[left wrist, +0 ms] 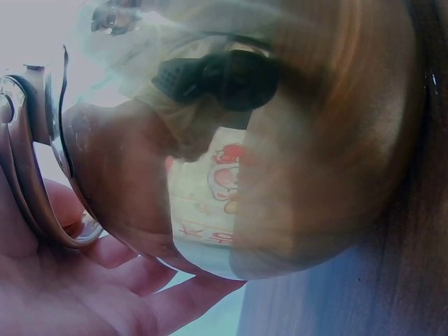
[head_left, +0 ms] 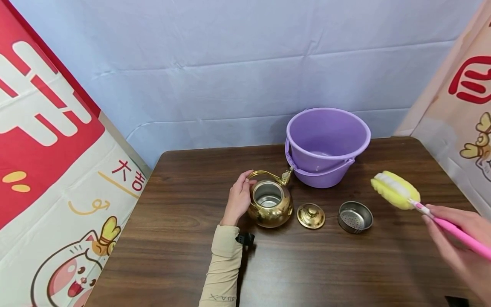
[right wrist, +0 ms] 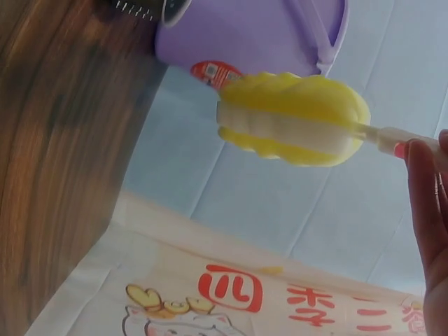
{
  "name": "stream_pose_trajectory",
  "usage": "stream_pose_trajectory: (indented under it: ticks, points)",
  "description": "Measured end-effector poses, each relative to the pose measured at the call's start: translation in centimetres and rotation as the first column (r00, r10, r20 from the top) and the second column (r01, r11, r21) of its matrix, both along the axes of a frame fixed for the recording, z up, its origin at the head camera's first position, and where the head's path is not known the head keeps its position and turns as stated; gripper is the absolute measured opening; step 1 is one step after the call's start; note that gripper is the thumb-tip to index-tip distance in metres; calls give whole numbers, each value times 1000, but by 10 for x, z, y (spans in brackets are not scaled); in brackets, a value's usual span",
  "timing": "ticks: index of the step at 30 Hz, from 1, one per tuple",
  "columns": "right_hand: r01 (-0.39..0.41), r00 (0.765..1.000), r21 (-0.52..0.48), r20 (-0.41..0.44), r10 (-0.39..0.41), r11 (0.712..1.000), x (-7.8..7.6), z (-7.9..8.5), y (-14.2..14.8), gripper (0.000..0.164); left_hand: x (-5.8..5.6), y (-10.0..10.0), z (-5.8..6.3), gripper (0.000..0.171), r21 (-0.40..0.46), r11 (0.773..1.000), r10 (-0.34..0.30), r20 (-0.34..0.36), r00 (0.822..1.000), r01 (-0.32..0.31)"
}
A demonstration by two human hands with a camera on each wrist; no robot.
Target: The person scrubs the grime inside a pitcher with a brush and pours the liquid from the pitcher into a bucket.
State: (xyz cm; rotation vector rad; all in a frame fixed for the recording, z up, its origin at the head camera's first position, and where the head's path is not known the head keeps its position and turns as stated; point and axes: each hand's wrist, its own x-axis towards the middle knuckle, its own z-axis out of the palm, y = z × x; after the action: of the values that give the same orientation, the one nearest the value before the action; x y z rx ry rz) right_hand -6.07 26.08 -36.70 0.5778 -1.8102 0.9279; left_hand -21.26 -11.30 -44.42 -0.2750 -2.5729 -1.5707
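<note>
A shiny gold teapot [head_left: 270, 216] stands lidless on the table, its steel inside showing. At its left side my left hand [head_left: 238, 198] holds it by the handle [head_left: 264, 172], fingers against the body. The left wrist view shows the fingers [left wrist: 133, 280] at the handle's base, partly behind the pot. My right hand [head_left: 460, 243] grips the pink handle of a sponge bottle brush [head_left: 397, 190]. Its yellow and white head is raised above the table's right side, apart from everything else. The gold lid [head_left: 311, 215] lies right of the pot, with a steel strainer [head_left: 355, 217] beyond it.
A purple bucket [head_left: 320, 179] stands behind the lid and strainer, near the table's back edge, its handle hanging down in front. The teapot's spout is close to the bucket. Dark wooden table [head_left: 184, 213] extends to the left. Cloth panels [head_left: 215, 76] surround the table.
</note>
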Motion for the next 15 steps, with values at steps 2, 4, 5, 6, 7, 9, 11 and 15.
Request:
stream_pose_trajectory:
  ticks: [2,4,5,6,7,9,11,15]
  points:
    - [-9,1000,-6,-3,9,1000,1,3,-7,50,0,0,0,39,-4,1000,2,-3,1000,-2]
    - [-32,999,-29,-10,31,999,3,6,-14,44,1,0,1,39,-4,1000,3,-3,1000,-3]
    - [-38,999,-38,-10,37,999,3,7,-17,42,1,0,1,39,-4,1000,3,-3,1000,-3]
    - [-32,999,-41,-3,32,999,4,7,-19,41,1,0,1,39,-4,1000,3,-3,1000,-3]
    - [-15,1000,-35,7,15,999,4,8,-21,42,1,0,1,38,-3,1000,3,-4,1000,-3]
    - [7,1000,-32,16,-7,999,5,8,-24,42,0,0,1,38,-1,1000,3,-4,1000,-3]
    - [22,1000,-26,14,-22,999,4,7,-27,44,0,0,1,39,-3,1000,4,-1,1000,-4]
    - [-13,999,-40,-33,12,999,1,5,-34,36,0,0,0,39,-5,1000,5,2,1000,-5]
